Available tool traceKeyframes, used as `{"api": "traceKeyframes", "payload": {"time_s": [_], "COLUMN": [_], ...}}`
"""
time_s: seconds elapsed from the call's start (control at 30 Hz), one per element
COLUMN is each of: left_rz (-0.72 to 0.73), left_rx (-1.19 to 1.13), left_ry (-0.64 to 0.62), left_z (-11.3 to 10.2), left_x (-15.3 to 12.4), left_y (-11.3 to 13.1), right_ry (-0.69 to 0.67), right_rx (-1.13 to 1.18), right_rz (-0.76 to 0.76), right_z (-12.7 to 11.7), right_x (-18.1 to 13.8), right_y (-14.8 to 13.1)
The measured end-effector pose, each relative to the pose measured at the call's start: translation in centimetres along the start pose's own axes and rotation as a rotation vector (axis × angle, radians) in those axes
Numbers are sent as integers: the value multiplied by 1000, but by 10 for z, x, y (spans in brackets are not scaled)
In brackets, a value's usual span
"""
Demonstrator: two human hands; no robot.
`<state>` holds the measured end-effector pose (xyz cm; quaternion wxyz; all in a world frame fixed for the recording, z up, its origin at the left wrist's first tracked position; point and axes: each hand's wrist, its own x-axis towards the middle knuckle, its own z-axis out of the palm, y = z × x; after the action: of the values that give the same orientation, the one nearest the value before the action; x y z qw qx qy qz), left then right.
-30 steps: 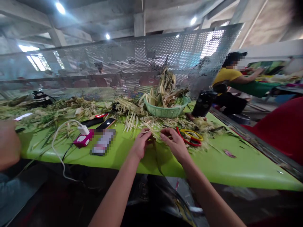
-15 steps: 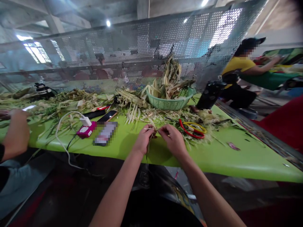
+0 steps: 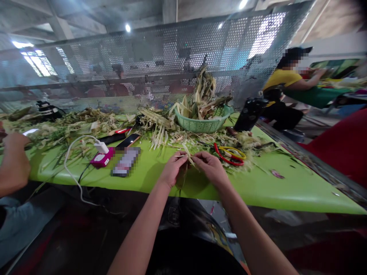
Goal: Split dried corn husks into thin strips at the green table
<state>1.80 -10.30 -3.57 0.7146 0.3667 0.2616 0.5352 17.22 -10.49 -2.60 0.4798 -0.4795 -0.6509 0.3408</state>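
Between my two hands, just above the near part of the green table [image 3: 160, 175], are pale strips of corn husk [image 3: 187, 152]. My left hand [image 3: 173, 168] pinches the strips between thumb and fingers. Fingers of my right hand [image 3: 208, 165] are closed on the same husk strips from the other side, close to the left fingertips. A darker piece of husk [image 3: 181, 176] hangs down below the left fingers. Past the hands lie more cut husk strips [image 3: 159, 135], and a light-green plastic basket [image 3: 200, 125] holds a heap of dry husks [image 3: 202, 91].
Left of my hands lie two phones [image 3: 126, 162] and a magenta power socket [image 3: 101, 157] with a white charger and cable. Red and yellow loops [image 3: 233, 154] and a black cylinder [image 3: 249, 114] are on the right. A co-worker's arm [image 3: 14, 162] rests at the left.
My view has turned slightly, so the scene sits a little further left. The husk strips between my fingers stand out more, and a wider piece hangs below. Both hands keep their grip.
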Motion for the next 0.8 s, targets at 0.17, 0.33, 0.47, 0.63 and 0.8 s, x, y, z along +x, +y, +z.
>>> {"api": "traceKeyframes", "payload": {"time_s": [0.17,0.33,0.47,0.63,0.8], "left_rz": [54,112,86,67,84], "left_rx": [125,321,408,442,534], "left_ry": [30,-49,-117,-117,-117], "left_z": [0,-1,-1,-2,-1], "left_x": [0,2,3,1,0], "left_y": [-3,-3,-2,-5,-5], "right_ry": [41,194,244,72,100], "right_rx": [-8,-140,-167,27,31], "right_rz": [-62,-165,-186,-51,-131], "right_z": [3,3,1,1,1], "right_x": [0,-2,-1,1,2], "right_y": [0,3,6,6,7]}}
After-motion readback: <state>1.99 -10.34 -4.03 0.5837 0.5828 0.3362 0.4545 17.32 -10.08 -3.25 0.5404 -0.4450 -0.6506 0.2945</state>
